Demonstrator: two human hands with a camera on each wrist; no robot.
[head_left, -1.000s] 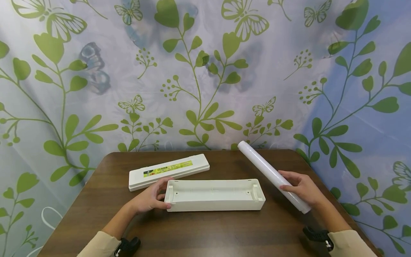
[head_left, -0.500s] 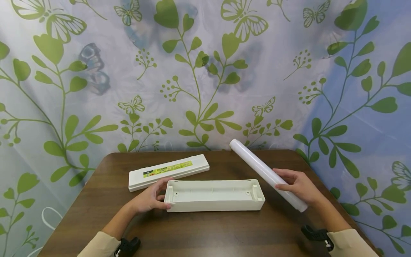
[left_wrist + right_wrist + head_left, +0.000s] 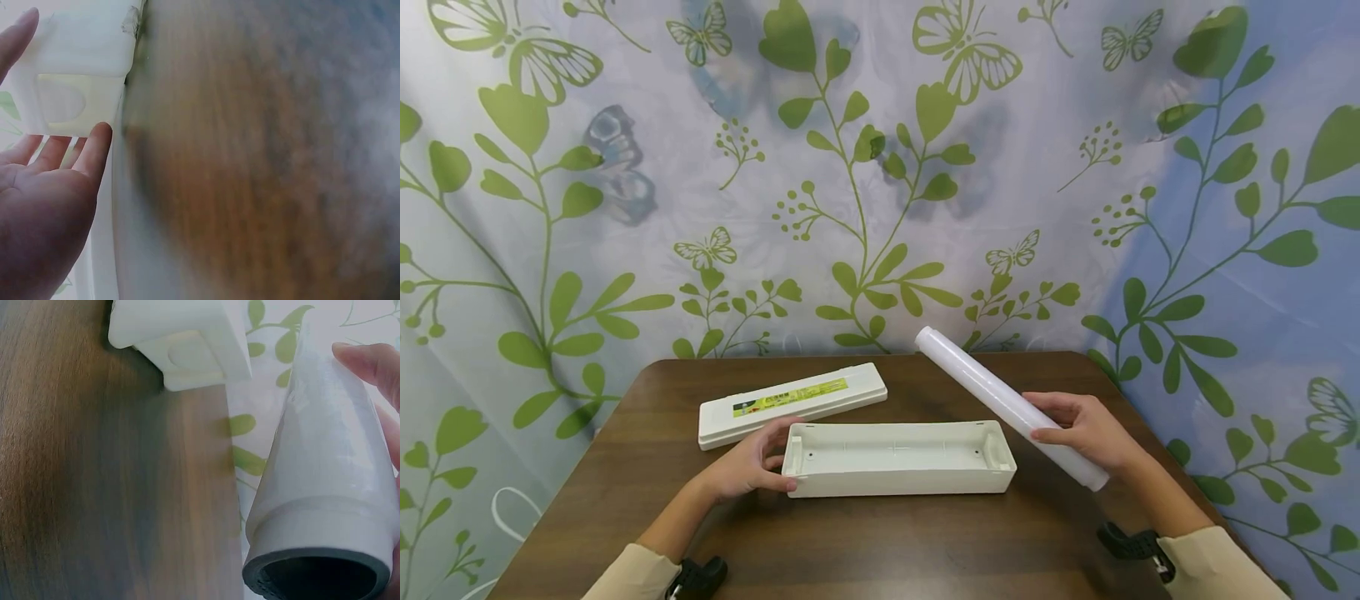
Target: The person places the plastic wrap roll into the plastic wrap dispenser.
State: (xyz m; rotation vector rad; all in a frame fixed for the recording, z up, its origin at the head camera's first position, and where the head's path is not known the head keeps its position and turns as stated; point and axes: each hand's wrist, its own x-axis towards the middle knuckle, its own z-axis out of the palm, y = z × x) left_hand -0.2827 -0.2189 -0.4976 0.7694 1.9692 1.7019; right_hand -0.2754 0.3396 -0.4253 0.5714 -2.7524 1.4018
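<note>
An open white plastic box base (image 3: 898,479) lies lengthwise in the middle of the brown table (image 3: 887,542). My left hand (image 3: 748,462) holds its left end between thumb and fingers; in the left wrist view the fingers (image 3: 94,150) lie along that end of the box base (image 3: 75,62). My right hand (image 3: 1086,433) grips a white roll of film (image 3: 977,379) near its lower end. The roll is lifted and slants up to the back left, just right of the box. In the right wrist view the roll (image 3: 325,475) shows its hollow core, with the box base's end (image 3: 181,331) beyond.
The box's white lid (image 3: 792,400) with a green-yellow label lies behind the base at the back left. A leaf-and-butterfly curtain (image 3: 865,167) hangs close behind the table. The table's right edge runs near my right forearm.
My right hand has carried the roll left and slightly up, its far end swinging toward the box's right end. The left hand and box have not moved.
</note>
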